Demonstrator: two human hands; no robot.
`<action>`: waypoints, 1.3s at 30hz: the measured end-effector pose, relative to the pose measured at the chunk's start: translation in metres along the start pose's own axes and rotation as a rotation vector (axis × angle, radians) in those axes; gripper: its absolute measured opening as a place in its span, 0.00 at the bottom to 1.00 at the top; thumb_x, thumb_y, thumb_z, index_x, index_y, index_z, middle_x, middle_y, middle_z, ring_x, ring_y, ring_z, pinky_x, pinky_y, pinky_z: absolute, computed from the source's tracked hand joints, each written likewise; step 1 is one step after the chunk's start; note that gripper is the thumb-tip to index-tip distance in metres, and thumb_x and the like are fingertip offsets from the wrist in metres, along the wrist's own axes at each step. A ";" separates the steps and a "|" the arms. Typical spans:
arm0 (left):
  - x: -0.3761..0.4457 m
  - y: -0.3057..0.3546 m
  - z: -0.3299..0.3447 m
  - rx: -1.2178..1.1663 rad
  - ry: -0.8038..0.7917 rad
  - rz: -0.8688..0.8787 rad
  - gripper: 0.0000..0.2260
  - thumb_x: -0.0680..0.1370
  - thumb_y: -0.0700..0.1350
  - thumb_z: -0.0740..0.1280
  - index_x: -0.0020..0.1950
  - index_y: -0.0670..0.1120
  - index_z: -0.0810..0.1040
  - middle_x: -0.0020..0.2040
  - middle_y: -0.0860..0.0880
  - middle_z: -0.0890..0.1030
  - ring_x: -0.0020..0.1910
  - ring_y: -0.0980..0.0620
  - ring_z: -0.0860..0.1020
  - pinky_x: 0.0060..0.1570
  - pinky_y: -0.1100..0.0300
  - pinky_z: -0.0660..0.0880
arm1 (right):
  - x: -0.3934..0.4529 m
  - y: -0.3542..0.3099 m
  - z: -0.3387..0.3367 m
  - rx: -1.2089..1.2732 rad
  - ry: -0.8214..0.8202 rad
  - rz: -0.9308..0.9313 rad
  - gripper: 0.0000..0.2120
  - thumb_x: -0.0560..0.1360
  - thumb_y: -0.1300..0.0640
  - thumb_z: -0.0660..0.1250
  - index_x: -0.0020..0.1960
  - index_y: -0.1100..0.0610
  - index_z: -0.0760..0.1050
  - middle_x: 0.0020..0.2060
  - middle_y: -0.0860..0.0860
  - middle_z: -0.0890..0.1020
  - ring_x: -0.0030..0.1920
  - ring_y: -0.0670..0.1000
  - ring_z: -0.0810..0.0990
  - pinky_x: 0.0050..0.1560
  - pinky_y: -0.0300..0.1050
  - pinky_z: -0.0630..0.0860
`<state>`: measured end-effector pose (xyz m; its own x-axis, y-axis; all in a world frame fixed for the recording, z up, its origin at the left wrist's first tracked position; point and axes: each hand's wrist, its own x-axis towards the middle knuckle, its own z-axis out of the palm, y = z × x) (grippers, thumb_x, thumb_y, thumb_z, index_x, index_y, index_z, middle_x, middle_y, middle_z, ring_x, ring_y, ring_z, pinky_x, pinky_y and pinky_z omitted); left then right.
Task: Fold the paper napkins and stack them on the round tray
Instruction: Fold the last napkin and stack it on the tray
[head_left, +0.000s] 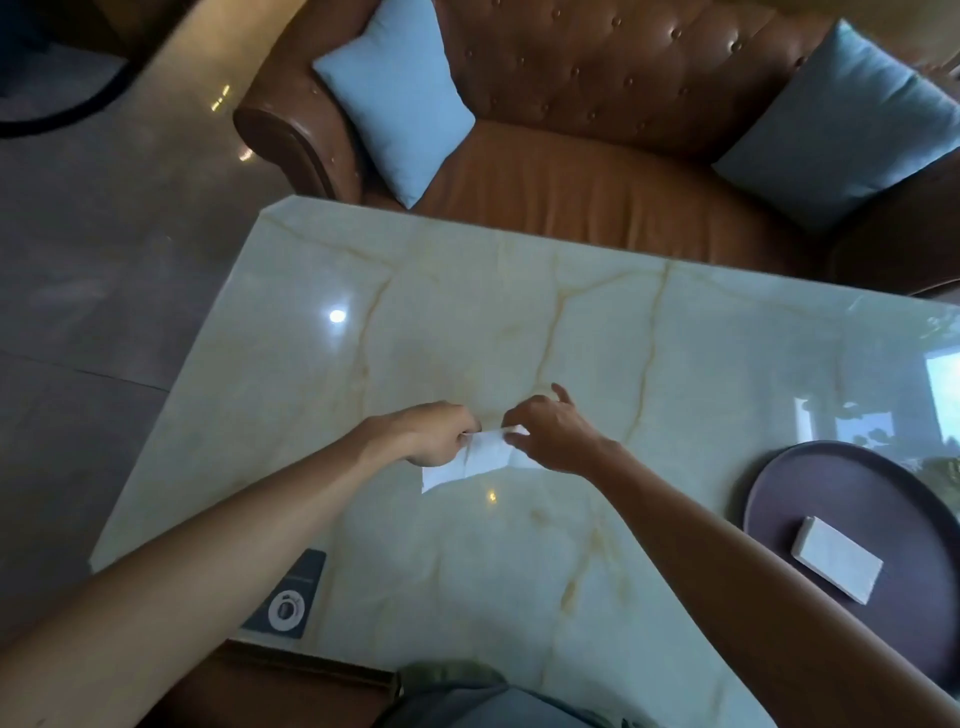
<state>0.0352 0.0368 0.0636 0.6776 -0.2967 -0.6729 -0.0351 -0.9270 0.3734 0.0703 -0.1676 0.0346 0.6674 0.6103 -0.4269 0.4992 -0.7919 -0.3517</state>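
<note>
A white napkin (480, 457) lies mid-surface, its far edge pinched by both hands: left hand (431, 434) fingers clamped on its left end, right hand (550, 434) fingers on its right end. A folded stack (836, 558) sits on the dark tray (779, 478) at right, on the marble surface (519, 322).

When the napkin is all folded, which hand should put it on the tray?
Probably the right hand. The round tray, with a napkin stack already on it, sits on the right side of the table. The left hand would have to cross over. Both hands now pinch the napkin.
</note>
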 end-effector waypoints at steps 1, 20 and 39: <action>-0.003 0.000 -0.004 -0.010 0.011 -0.007 0.12 0.81 0.39 0.55 0.38 0.46 0.67 0.36 0.48 0.72 0.37 0.44 0.71 0.37 0.54 0.64 | -0.005 0.002 -0.004 0.015 0.032 0.024 0.11 0.82 0.51 0.63 0.58 0.52 0.81 0.57 0.50 0.85 0.65 0.54 0.79 0.77 0.59 0.54; 0.003 0.102 -0.021 0.048 0.187 0.150 0.12 0.83 0.49 0.60 0.42 0.44 0.73 0.38 0.49 0.77 0.42 0.43 0.77 0.35 0.54 0.67 | -0.075 0.032 -0.085 0.083 -0.015 0.079 0.13 0.81 0.49 0.65 0.56 0.56 0.83 0.51 0.53 0.86 0.51 0.55 0.79 0.47 0.45 0.69; 0.008 0.116 -0.033 -0.142 0.186 0.188 0.14 0.85 0.48 0.58 0.44 0.42 0.74 0.40 0.45 0.77 0.38 0.47 0.73 0.41 0.51 0.70 | -0.119 0.109 -0.110 0.190 0.191 0.178 0.12 0.82 0.54 0.64 0.61 0.51 0.83 0.62 0.49 0.84 0.64 0.53 0.81 0.64 0.42 0.71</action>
<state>0.0607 -0.0653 0.1227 0.7927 -0.4005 -0.4596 -0.0785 -0.8147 0.5745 0.1060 -0.3292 0.1386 0.8355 0.4335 -0.3376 0.2656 -0.8565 -0.4426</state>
